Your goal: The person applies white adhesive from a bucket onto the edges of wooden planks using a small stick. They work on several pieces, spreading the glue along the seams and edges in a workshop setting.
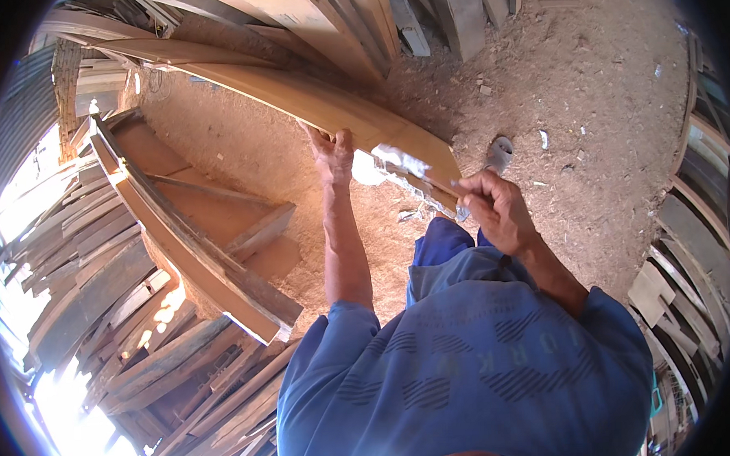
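Observation:
A long, light-brown wooden board point(352, 118) slants across the upper middle, its near end by my legs. My left hand point(332, 154) is closed on the board's near edge, the thumb pressed against it. Close to the near end, my right hand point(499, 210) is curled round a thin tool. The tool's white end point(401, 158), blurred, lies over the board's edge. White, wet-looking stuff point(416, 189) is smeared in a ragged line along that edge. What kind of tool it is, I cannot tell.
A heavy wooden frame point(190, 236) with crosspieces stands at left, beside stacked planks point(98, 280). More boards point(445, 17) lean at the far side, and timber point(686, 295) is piled at right. Chips and sawdust cover the ground point(589, 137). My foot point(500, 152) shows beyond my right hand.

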`<state>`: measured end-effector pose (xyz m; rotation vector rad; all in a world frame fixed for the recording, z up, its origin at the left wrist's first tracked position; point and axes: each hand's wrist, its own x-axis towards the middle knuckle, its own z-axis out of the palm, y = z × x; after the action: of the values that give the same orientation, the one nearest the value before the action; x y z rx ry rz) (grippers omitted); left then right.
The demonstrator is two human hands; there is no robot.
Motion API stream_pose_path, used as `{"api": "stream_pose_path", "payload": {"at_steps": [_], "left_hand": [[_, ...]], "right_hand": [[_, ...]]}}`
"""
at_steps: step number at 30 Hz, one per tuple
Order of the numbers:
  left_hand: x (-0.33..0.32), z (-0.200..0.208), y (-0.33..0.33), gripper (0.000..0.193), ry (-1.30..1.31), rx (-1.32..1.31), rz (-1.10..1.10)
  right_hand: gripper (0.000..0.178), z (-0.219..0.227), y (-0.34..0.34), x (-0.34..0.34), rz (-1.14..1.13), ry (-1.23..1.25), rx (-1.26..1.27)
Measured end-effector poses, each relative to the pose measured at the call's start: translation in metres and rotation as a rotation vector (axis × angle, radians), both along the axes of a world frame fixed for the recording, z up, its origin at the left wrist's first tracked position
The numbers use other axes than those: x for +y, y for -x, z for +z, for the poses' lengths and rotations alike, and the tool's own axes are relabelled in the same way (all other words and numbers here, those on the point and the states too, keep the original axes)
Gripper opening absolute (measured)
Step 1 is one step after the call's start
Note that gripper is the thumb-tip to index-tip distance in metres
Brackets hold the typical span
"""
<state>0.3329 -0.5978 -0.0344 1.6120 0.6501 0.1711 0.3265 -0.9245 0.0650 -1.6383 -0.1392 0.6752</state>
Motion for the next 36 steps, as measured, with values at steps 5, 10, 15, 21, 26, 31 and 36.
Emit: {"api": "stream_pose_path", "payload": {"at_steps": [5, 10, 15, 21, 26, 31, 36], "left_hand": [[-0.007, 0.006, -0.003, 0.101, 0.032, 0.033, 0.045], [0.000, -0.002, 0.003, 0.100, 0.026, 0.011, 0.020], [-0.010, 0.009, -0.001, 0.101, 0.013, -0.016, 0.044], [-0.006, 0.006, 0.000, 0.102, 0.001, -0.039, 0.003], [-0.009, 0.002, -0.001, 0.098, -0.046, -0.103, 0.034], [-0.003, 0.003, 0.002, 0.097, 0.017, -0.031, -0.023], [-0.003, 0.001, 0.001, 0.102, -0.026, -0.046, -0.019]], "right_hand": [[0.015, -0.027, -0.005, -0.002, 0.151, 0.176, -0.253], [0.010, -0.019, 0.002, -0.033, 0.240, 0.280, -0.079], [0.014, -0.019, -0.004, -0.024, 0.158, 0.190, -0.166], [0.021, -0.034, -0.026, 0.009, 0.139, 0.176, -0.496], [0.018, -0.031, -0.034, 0.007, 0.209, 0.179, -0.394], [0.020, -0.028, -0.026, -0.034, 0.289, 0.189, -0.211], [0.018, -0.023, -0.038, -0.027, 0.192, 0.118, -0.359]]}}
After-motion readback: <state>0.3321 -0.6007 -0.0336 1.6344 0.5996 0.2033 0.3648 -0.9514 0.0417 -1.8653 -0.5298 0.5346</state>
